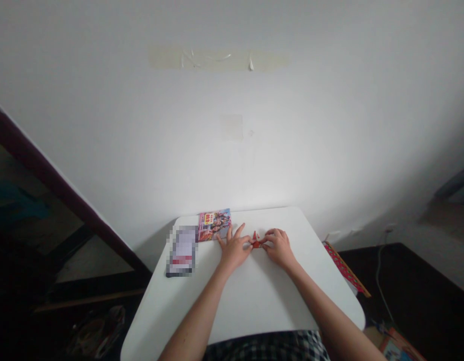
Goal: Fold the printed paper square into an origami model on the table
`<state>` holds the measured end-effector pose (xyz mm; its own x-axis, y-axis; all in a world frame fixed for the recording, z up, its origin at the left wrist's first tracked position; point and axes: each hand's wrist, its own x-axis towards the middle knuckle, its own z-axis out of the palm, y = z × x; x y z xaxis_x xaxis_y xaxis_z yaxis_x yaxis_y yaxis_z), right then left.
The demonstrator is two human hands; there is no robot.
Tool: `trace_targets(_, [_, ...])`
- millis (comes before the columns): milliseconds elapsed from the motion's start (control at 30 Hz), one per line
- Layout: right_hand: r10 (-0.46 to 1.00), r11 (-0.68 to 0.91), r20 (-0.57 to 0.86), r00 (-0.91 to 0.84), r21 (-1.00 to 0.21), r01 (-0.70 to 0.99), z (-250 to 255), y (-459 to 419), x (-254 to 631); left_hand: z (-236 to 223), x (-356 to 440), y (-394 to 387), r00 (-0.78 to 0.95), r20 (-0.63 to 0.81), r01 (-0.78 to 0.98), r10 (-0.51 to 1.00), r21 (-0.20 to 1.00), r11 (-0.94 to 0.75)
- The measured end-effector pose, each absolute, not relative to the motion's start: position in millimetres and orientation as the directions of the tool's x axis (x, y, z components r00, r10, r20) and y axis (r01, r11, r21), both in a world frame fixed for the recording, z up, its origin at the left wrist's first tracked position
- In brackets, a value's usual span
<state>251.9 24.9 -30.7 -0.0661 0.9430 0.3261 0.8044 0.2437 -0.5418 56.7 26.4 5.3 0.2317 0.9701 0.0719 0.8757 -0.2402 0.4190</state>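
Observation:
A small piece of folded red paper (256, 244) with a pointed tip standing up lies on the white table, between my two hands. My left hand (235, 249) grips its left side with thumb and index finger, while the other fingers spread out over the tabletop toward a colourful leaflet (214, 224). On the paper's right side, the curled fingers and thumb of my right hand (279, 246) pinch its edge. The fingertips cover part of the paper, so its full shape is hidden.
A blurred-out phone-like device (183, 250) lies on the left of the white table (254, 306). The table's far edge meets the wall (262, 165). A dark slanted frame (66, 185) stands at left. On the right, a cable (380, 281) runs down to the floor.

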Motion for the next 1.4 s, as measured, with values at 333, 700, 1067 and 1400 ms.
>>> trace_targets(333, [0.941,0.28,0.317,-0.122,-0.522,0.805,-35,28,258,5,45,28,0.252,0.05,0.867,0.966,0.432,-0.249])
trace_targets(700, [0.914,0.366,0.35,-0.207,-0.485,0.795,-33,21,263,4,46,27,0.231,0.171,0.87,0.958,0.405,-0.282])
trace_targets(1067, [0.865,0.426,0.437,-0.245,-0.384,0.819,-36,19,263,3,47,26,0.246,0.17,0.86,0.954,0.415,-0.296])
trace_targets(1400, [0.805,0.527,0.511,-0.303,-0.379,0.76,-41,24,265,-7,46,32,0.22,0.202,0.86,0.954,0.421,-0.287])
